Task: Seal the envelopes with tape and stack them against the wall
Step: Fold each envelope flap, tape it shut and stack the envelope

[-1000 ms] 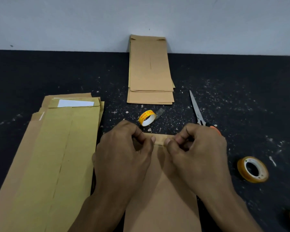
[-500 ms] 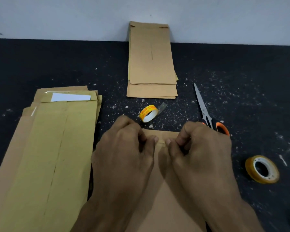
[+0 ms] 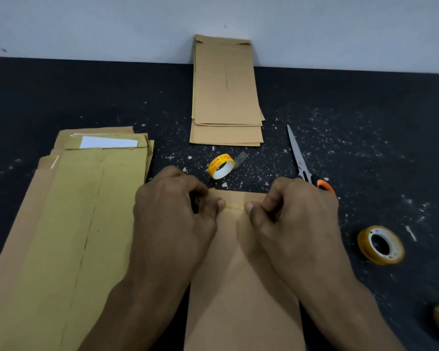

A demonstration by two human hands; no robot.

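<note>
Pressing on the folded flap of the brown envelope (image 3: 241, 287), the left hand (image 3: 173, 214) and right hand (image 3: 294, 211) keep curled fingers, thumbs pinching its top edge.

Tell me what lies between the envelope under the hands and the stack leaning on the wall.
In the head view, a nearly spent yellow tape roll lies on the speckled dark table between the envelope and the stack.
</note>
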